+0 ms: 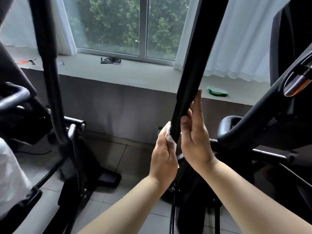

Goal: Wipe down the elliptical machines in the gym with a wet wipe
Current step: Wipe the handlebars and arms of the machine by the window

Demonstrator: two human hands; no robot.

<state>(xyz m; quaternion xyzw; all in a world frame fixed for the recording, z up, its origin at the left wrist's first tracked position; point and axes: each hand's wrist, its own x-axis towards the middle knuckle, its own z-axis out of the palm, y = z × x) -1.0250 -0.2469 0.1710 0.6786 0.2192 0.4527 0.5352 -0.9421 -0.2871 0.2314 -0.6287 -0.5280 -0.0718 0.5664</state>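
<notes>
Ahead of you a wide window (109, 26) with a pale frame lets in soft daylight, and green trees (118, 19) fill the glass. White curtains hang at both sides: a narrow left curtain (65, 31) and a fuller right curtain (244, 39) that reaches down to the ledge. Below the glass runs a deep grey ledge (135, 71). On it lie a dark crumpled thing (111, 60), possibly a strap, and further right a green packet (217, 91). Under the ledge the wall (118, 107) is dark, and the floor (109, 154) is pale grey tile.
</notes>
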